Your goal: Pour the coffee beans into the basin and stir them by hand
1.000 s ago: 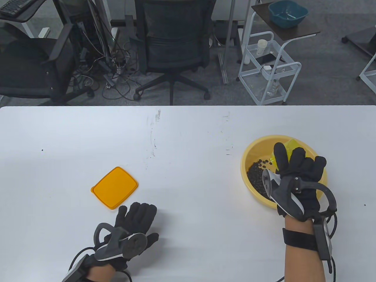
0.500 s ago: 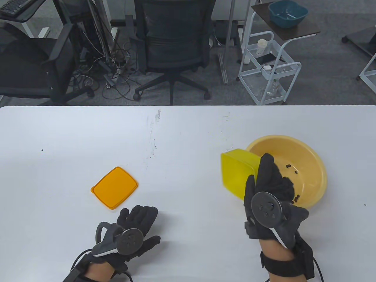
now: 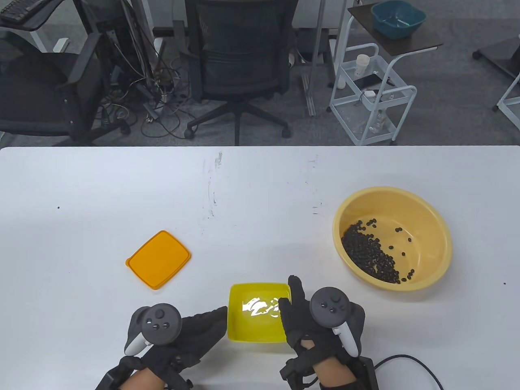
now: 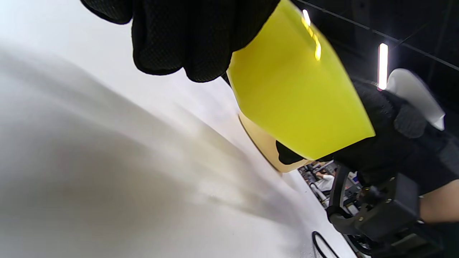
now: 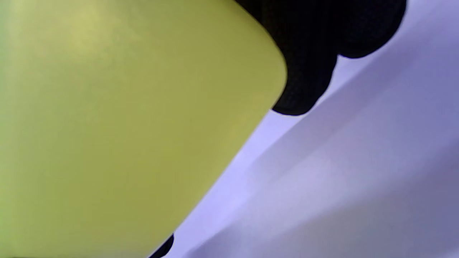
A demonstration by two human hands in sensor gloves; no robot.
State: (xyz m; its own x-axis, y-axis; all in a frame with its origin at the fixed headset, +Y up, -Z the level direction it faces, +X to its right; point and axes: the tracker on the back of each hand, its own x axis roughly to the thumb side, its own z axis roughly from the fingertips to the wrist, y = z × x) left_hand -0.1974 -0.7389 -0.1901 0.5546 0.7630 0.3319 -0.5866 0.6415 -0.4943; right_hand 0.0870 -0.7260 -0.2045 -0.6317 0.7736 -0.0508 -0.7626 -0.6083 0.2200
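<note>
The yellow basin (image 3: 430,260) sits at the table's right and holds a heap of dark coffee beans (image 3: 369,254) on its left side. The empty yellow container (image 3: 258,325) is upright near the front edge, between both hands. My right hand (image 3: 286,302) grips its right wall, with fingers over the rim. My left hand (image 3: 219,319) reaches in from the left, its fingers lying straight against the left wall. In the left wrist view, the left fingers (image 4: 172,39) touch the container (image 4: 297,96), and it looks slightly clear of the table. The right wrist view is filled by the container (image 5: 125,125).
The orange lid (image 3: 158,259) lies flat on the table, left of the container and beyond my left hand. A cable (image 3: 410,361) trails from my right wrist along the front edge. Chairs and a white trolley stand behind the table's far edge.
My right hand has tipped the container upright and carried it from the basin to the front middle. The beans now lie uncovered in the basin. My left hand moved right to the container.
</note>
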